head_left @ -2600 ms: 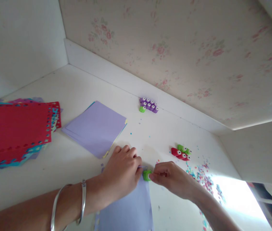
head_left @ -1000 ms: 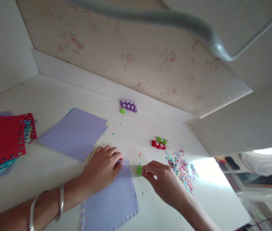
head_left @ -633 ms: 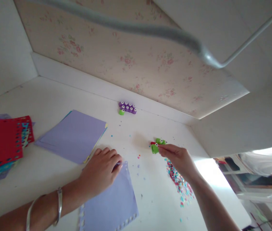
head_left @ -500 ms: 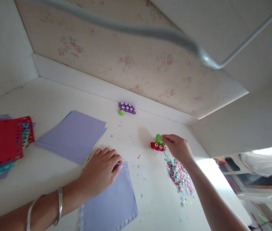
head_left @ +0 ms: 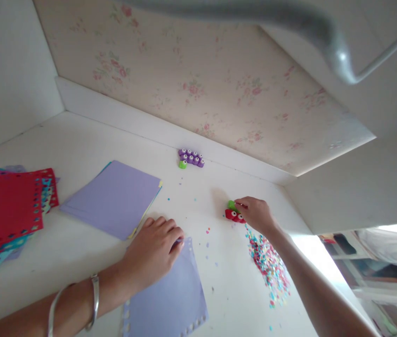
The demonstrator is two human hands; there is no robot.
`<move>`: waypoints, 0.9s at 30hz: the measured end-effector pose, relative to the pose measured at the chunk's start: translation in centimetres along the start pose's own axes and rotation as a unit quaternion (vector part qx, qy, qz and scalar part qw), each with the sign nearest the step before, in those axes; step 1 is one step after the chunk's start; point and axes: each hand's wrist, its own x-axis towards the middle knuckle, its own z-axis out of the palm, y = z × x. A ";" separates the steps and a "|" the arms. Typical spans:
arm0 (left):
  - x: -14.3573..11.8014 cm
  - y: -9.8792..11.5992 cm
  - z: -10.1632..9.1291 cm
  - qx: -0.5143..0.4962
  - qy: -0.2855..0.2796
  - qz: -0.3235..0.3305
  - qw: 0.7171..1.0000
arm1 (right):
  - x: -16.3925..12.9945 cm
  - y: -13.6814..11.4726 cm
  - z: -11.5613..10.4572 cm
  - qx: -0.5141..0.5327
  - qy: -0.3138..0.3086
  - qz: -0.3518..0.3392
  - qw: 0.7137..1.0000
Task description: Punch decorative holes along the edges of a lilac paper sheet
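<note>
My right hand (head_left: 254, 214) is closed in a pinch at a small green block-like piece (head_left: 232, 205), which it partly hides. Directly in front of that piece is a short row of red pieces (head_left: 233, 215) with white, dark-centred dots like eyes. My left hand (head_left: 158, 250), with bangles on the wrist, lies curled over the top edge of a purple paper sheet (head_left: 170, 297), whose edge shows between thumb and forefinger. Punched holes run along the sheet's sides. Against the back ledge sit several purple pieces (head_left: 191, 157) of the same kind, with one green piece (head_left: 183, 164) in front.
Colourful paper confetti (head_left: 268, 267) lies heaped by my right forearm. A stack of purple sheets (head_left: 116, 196) is left of centre, and hole-edged red sheets (head_left: 5, 203) cover other colours at far left. A blurred grey metal bar (head_left: 339, 51) crosses the top of the view.
The green piece at my right hand has gone from raised and tilted to lower, behind the red row. My left hand keeps its place on the sheet. The whole view has shifted slightly.
</note>
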 end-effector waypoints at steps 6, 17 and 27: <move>0.0 -0.2 0.2 0.001 0.001 0.003 1.000 | 0.5 0.0 0.1 -0.019 -0.019 -0.007 1.000; 0.0 -0.1 0.1 0.014 0.003 -0.004 1.000 | 5.7 -6.9 -1.1 0.075 0.021 -0.070 0.995; 0.3 -0.1 -0.8 -0.095 -0.012 -0.040 0.995 | 13.6 -14.1 2.5 0.142 0.062 -0.118 0.981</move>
